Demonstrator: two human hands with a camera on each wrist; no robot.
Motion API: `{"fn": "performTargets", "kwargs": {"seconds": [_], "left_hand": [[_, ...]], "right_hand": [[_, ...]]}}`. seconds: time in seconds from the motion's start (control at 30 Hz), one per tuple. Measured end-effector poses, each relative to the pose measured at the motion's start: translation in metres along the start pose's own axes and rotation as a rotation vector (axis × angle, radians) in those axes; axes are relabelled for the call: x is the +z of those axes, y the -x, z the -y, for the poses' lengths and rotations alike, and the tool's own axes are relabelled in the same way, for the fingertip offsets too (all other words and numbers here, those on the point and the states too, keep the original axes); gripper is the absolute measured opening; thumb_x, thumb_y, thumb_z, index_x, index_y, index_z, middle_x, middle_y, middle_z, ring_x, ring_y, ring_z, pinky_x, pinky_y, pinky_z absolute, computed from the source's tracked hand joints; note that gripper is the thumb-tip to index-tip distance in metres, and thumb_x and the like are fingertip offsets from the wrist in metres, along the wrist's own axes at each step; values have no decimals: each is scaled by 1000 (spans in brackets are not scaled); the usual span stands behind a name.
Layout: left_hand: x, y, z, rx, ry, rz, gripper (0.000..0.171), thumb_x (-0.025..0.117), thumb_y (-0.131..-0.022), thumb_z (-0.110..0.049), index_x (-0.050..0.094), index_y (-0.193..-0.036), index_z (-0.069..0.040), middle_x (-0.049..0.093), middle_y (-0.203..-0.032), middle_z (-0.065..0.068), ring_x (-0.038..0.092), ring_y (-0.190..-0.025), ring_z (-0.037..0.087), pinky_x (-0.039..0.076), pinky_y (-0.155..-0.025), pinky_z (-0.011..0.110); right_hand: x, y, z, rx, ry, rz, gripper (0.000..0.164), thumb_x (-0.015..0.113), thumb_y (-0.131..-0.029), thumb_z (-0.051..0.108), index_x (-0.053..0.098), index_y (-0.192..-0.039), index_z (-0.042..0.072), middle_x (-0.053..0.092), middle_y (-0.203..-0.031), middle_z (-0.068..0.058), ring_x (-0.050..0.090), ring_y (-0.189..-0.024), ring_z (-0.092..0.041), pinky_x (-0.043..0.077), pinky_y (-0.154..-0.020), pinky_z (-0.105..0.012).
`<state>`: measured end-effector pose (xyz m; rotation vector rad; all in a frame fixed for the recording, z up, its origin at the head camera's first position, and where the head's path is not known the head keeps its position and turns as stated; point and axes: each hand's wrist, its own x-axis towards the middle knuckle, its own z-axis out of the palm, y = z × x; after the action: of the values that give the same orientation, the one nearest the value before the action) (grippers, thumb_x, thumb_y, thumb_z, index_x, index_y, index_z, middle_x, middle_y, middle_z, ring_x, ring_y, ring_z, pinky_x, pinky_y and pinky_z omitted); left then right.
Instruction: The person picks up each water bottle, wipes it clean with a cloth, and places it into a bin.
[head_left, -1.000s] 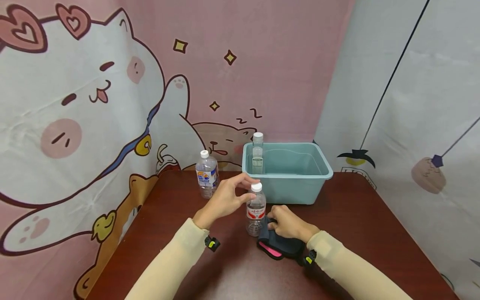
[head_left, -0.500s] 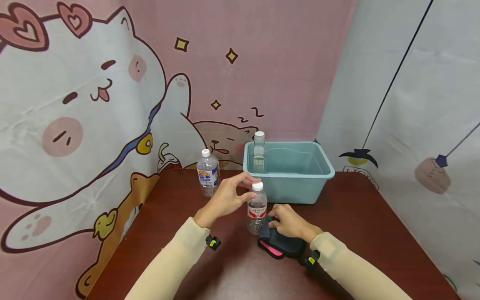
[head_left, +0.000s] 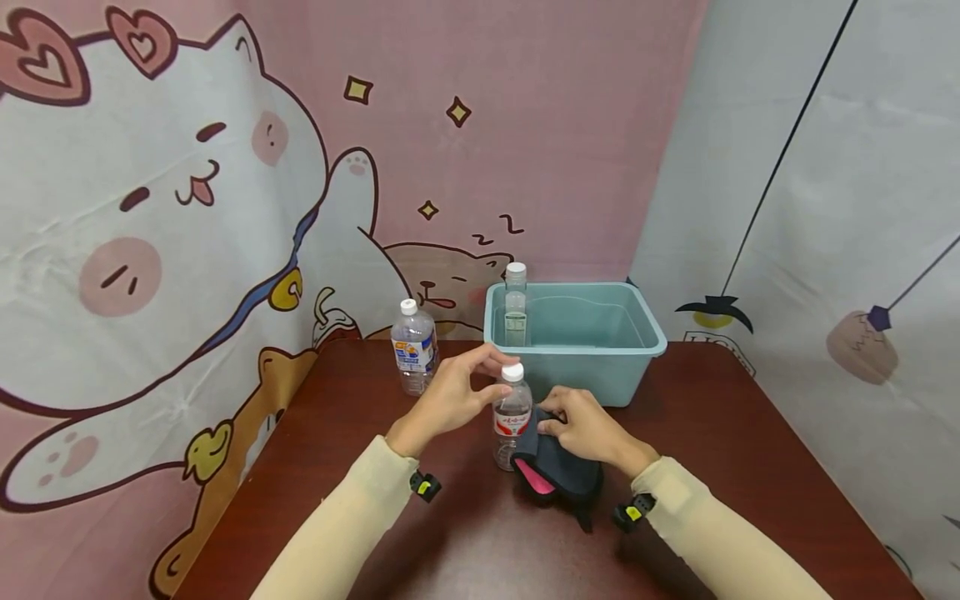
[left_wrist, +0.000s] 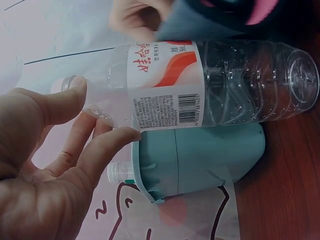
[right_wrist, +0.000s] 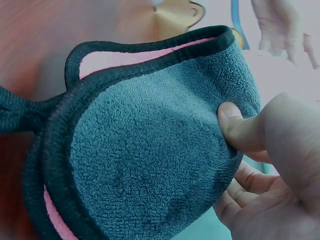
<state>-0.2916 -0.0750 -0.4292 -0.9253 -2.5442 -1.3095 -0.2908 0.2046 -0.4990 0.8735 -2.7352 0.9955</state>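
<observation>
A clear plastic bottle (head_left: pixel 512 421) with a white cap and a red-and-white label stands upright on the table. My left hand (head_left: pixel 453 396) pinches it near the cap, thumb on the near side of the neck in the left wrist view. Just right of the bottle, my right hand (head_left: pixel 588 427) pinches a folded dark grey cleaning cloth (right_wrist: pixel 150 145) between thumb and fingers. This cloth has black edging, a pink underside and a black strap. Its upper edge comes up close beside the bottle; whether they touch I cannot tell.
Behind the hands stands a light blue plastic bin (head_left: pixel 577 354), with a clear bottle (head_left: pixel 515 321) upright in its left corner. A larger clear bottle (head_left: pixel 414 350) with a blue label stands on the brown table (head_left: pixel 705 433) at the back left. A printed curtain (head_left: pixel 555 125) hangs behind.
My right hand has risen slightly, lifting the cloth so that it hangs from the fingers with its strap lower right. The left hand and the bottle keep their place.
</observation>
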Motion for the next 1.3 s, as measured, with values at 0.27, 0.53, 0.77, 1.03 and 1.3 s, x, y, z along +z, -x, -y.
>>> {"fn": "performTargets", "kwargs": {"seconds": [0.27,0.53,0.77,1.03,1.3], "left_hand": [[-2,1,-2,-23,8,7,40,90,-103,-13,78,-140,-24,87,-132,2,83,-126,23,70,-106,46],[-3,1,-2,-24,14,14,40,90,-104,-12,79,-140,-25,88,-129,2,83,-127,22,69,-108,48],[-5,2,-1,-19,0,3,41,89,-104,-9,79,-140,-26,86,-135,1,82,-130,24,67,-115,51],[-5,1,-3,11,-7,22,41,89,-104,-8,77,-141,-24,87,-132,5,83,-127,28,70,-105,45],[-4,-2,-6,40,-36,31,43,92,-102,-9,75,-141,-20,86,-128,4,83,-121,25,69,-108,46]], "right_hand": [[-23,-8,22,-30,-16,-75,18,88,-103,7,90,-121,7,76,-102,1,58,-80,-8,49,-69,-24],[-33,-15,40,-35,-101,-155,26,88,-105,10,88,-130,6,79,-109,-1,67,-93,-13,58,-79,-27],[-34,-24,49,-59,-119,-184,22,87,-107,13,90,-128,12,79,-110,1,70,-98,-14,58,-83,-29],[-36,-21,47,-40,-114,-172,24,87,-106,12,89,-130,10,79,-110,1,74,-101,-15,60,-85,-30],[-39,-16,43,-46,-95,-177,24,88,-106,14,89,-130,12,79,-110,2,70,-98,-13,63,-88,-32]]}}
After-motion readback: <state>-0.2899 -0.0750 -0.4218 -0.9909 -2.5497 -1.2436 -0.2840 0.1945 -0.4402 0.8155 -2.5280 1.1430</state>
